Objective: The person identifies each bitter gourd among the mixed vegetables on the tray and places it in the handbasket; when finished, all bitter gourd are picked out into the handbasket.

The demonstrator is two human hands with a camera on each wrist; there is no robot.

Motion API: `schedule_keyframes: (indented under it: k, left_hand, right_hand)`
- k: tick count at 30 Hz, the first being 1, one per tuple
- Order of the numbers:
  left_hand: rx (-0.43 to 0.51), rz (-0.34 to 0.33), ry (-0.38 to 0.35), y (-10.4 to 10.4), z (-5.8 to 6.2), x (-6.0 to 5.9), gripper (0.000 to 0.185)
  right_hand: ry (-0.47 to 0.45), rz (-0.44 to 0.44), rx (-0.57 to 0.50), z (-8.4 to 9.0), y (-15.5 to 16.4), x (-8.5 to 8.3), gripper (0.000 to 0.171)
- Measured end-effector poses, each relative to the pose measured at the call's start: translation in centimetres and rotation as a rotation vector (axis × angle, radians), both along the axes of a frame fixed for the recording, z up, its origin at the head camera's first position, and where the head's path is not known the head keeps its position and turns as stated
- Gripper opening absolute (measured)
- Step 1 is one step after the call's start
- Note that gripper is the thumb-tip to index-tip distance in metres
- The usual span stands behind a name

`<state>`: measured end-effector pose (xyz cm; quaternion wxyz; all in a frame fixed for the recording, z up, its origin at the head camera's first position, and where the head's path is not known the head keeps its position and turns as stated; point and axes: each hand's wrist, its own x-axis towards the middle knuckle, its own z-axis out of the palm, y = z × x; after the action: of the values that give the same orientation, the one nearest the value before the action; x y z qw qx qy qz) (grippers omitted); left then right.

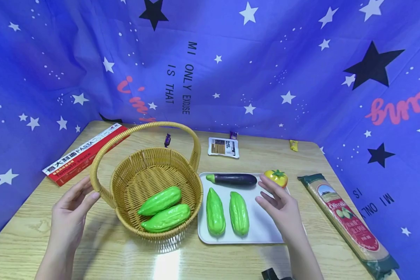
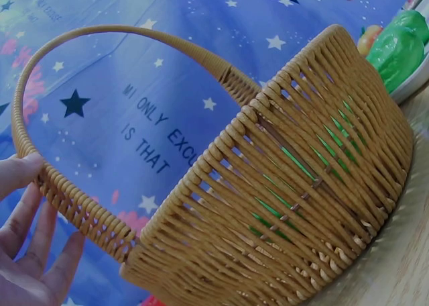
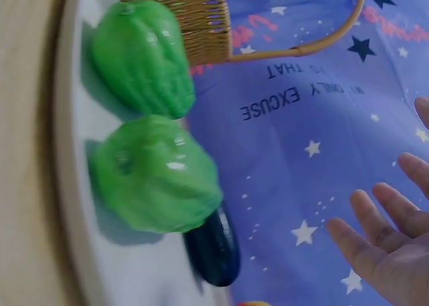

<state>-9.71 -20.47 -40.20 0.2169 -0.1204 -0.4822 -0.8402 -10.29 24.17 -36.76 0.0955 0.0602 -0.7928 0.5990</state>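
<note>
My left hand [image 1: 70, 212] is at the left side of the wicker basket [image 1: 115, 182], pinching its handle [image 2: 87, 219] between thumb and fingers. Two green bitter gourds [image 1: 164, 198] lie inside the basket. Over the right part of a white tray [image 1: 262, 229], my right hand [image 1: 281, 208] hovers with fingers spread, holding nothing. The tray carries two more bitter gourds [image 1: 215, 213], side by side, and an eggplant [image 1: 234, 179] lying crosswise behind them. A yellow-orange fruit with a green leafy top [image 1: 276, 178] sits at the tray's back right corner, just beyond my right fingertips.
A red pasta box [image 1: 85, 155] lies left of the basket. To the right is a long pasta packet [image 1: 350, 223]. Along the back are a flat white-edged packet [image 1: 223, 147], a purple candy [image 1: 167, 140] and a yellow candy [image 1: 293, 145]. A starry blue cloth [image 1: 217, 77] encloses the table.
</note>
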Motion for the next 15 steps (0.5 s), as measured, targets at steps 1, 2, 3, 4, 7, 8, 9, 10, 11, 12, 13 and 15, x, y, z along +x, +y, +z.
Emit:
schedule_keyframes:
  k: [1,2,3,4,7,8,9,10,11,12,13,15]
  left_hand:
    - [-0.003,0.003,-0.006,0.0,0.1,0.0,0.045]
    - [-0.007,0.006,-0.010,0.0,0.1,0.0,0.045]
    - [-0.010,0.009,-0.015,0.0,0.2,-0.1,0.045]
    - [-0.015,0.013,-0.019,0.1,0.2,-0.1,0.044]
    - [-0.019,0.016,-0.023,0.1,0.3,-0.1,0.044]
    - [-0.019,0.016,-0.023,0.1,0.3,-0.1,0.044]
    - [-0.019,0.016,-0.023,0.1,0.3,-0.1,0.044]
    - [-0.018,0.016,-0.023,0.1,0.3,-0.1,0.044]
    - [-0.017,0.015,-0.022,0.1,0.3,-0.1,0.044]
    - [-0.015,0.013,-0.021,0.1,0.3,-0.1,0.044]
    - [-0.015,0.012,-0.021,0.1,0.2,-0.1,0.044]
    - [-0.013,0.008,-0.018,0.1,0.2,-0.1,0.045]
  right_hand:
    - [-0.013,-0.012,0.000,-0.3,0.0,0.1,0.053]
    - [-0.026,-0.024,-0.001,-0.5,0.1,0.1,0.054]
    - [-0.041,-0.035,0.000,-0.8,0.1,0.2,0.054]
    - [-0.054,-0.043,-0.001,-1.0,0.1,0.3,0.054]
    - [-0.074,-0.071,0.019,-1.7,0.0,0.4,0.054]
    - [-0.075,-0.076,0.023,-1.9,-0.1,0.4,0.053]
    - [-0.071,-0.078,0.030,-2.1,-0.1,0.5,0.053]
    - [-0.067,-0.081,0.037,-2.3,-0.2,0.5,0.053]
    - [-0.064,-0.084,0.048,-2.5,-0.3,0.5,0.052]
    - [-0.064,-0.083,0.053,-2.7,-0.3,0.5,0.052]
    - [-0.069,-0.082,0.064,-3.0,-0.4,0.6,0.052]
    - [-0.087,-0.079,0.081,-3.5,-0.5,0.6,0.053]
